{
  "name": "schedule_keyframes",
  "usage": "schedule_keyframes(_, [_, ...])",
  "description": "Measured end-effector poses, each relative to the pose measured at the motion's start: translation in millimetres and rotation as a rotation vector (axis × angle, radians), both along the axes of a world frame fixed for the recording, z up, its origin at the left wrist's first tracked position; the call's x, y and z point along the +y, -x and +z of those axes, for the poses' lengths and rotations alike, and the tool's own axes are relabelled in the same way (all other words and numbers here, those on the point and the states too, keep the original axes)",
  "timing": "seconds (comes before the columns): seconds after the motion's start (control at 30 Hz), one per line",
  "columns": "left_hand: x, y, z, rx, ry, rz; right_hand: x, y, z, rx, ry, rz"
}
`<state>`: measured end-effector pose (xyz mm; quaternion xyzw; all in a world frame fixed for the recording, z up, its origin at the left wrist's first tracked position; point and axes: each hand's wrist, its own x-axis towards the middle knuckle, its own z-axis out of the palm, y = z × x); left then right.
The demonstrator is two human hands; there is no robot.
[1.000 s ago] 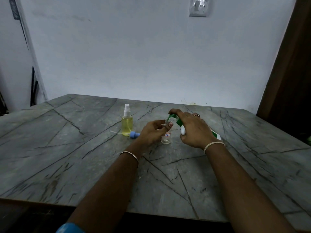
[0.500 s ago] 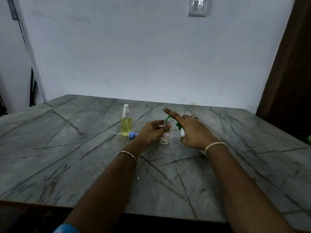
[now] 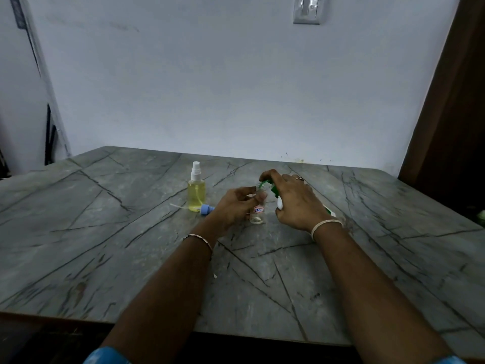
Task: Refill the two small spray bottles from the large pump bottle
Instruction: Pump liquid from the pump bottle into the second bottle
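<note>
Grey veined stone table (image 3: pixel 105 245): our hands hide most of the green-and-white pump bottle (image 3: pixel 275 191).
Left hand (image 3: pixel 233 206) grips the near-empty small clear bottle (image 3: pixel 258 210); right hand (image 3: pixel 295 203) presses the pump; the capped yellow-filled spray bottle (image 3: pixel 196 191) stands apart.

Matt veined stone table (image 3: pixel 131 258); clear glossy plastic spray bottle (image 3: pixel 196 191).
</note>
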<state>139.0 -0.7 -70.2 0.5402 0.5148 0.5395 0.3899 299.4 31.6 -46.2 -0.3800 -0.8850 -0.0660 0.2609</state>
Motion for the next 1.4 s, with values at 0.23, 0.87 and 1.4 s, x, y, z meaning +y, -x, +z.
schedule_keyframes(0.23, [1.8, 0.4, -0.8, -0.02, 0.023, 0.005, -1.0, -7.6, -1.1, -0.041, -0.037, -0.015])
schedule_keyframes(0.87, [1.1, 0.8, 1.7, 0.042, 0.054, 0.007, 0.9, -6.7, -1.5, -0.026, -0.008, -0.002])
schedule_keyframes(1.4, [-7.4, 2.2, 8.9, 0.033, 0.024, 0.007, 0.4, -5.1, -2.9, -0.021, -0.004, -0.016])
